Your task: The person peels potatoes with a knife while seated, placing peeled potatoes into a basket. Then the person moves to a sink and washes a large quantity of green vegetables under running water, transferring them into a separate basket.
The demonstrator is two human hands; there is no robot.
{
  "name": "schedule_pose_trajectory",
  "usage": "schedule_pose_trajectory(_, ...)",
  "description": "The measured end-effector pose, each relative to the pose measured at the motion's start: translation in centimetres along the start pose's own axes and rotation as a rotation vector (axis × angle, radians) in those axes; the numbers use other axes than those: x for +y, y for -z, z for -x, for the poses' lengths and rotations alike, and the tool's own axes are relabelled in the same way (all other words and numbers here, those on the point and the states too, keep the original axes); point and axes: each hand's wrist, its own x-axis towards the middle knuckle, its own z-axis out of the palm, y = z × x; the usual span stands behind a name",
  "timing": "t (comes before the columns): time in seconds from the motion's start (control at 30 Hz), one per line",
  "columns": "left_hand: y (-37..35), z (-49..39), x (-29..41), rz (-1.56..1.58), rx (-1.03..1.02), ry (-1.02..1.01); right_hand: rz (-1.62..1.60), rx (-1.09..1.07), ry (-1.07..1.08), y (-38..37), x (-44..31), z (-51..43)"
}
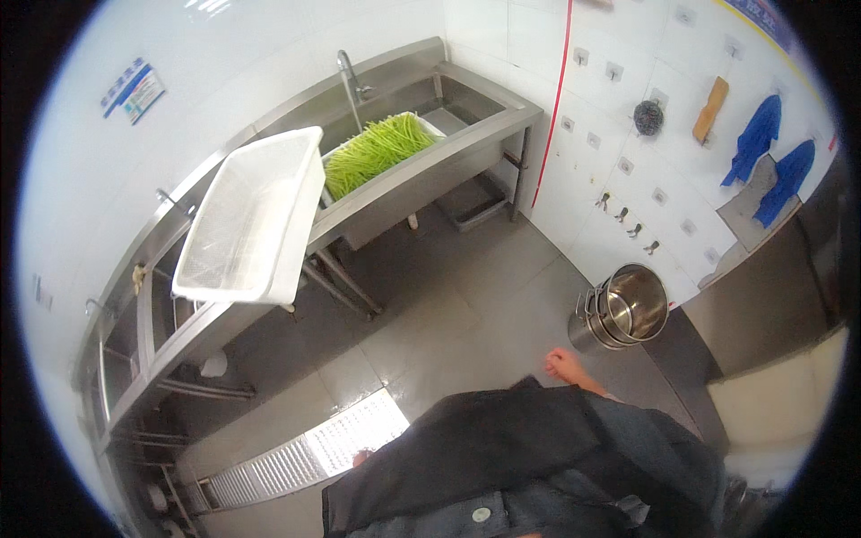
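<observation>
My right hand (564, 365) hangs in front of my dark clothing with its fingers curled, left of and below the stacked steel pots (622, 306). Whether anything is in it cannot be seen. Of my left hand (362, 458) only a small part shows beside the clothing, above the metal floor grate. Ahead, long green stems (380, 153) fill a white basket (430, 125) in a steel sink (464, 144). Water runs from the faucet (346, 67) behind them. An empty white perforated plastic basket (245, 222) rests tilted across the sink rim to the left.
Below me lies a shiny metal drain grate (296, 464) in the tiled floor. More steel sinks (144, 323) run along the left. On the right wall hang blue cloths (757, 138), a wooden-looking block (712, 107), a steel wool scrubber (649, 118) and several clips (621, 215).
</observation>
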Motion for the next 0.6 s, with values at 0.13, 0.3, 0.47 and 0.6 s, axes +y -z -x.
schedule_pose_trajectory(0.13, 10.4, -11.5, 15.1, 0.267, 0.102, -0.315, -0.130, 0.179, -0.052, 5.2, -5.0, -4.8)
schedule_pose_trajectory(0.3, 21.5, -18.1, 35.8, 0.542, 0.161, -0.492, -0.177, 0.302, 0.116, 10.3, -15.2, -17.7)
schedule_pose_trajectory(0.47, 24.7, -19.4, 43.6, 0.801, 0.151, -0.320, 0.035, 0.255, 0.372, 10.8, -29.8, -33.2)
schedule_pose_trajectory(0.6, 26.9, -20.7, 44.1, 0.671, 0.430, -0.211, 0.112, 0.134, 0.617, 7.6, -41.4, -43.9)
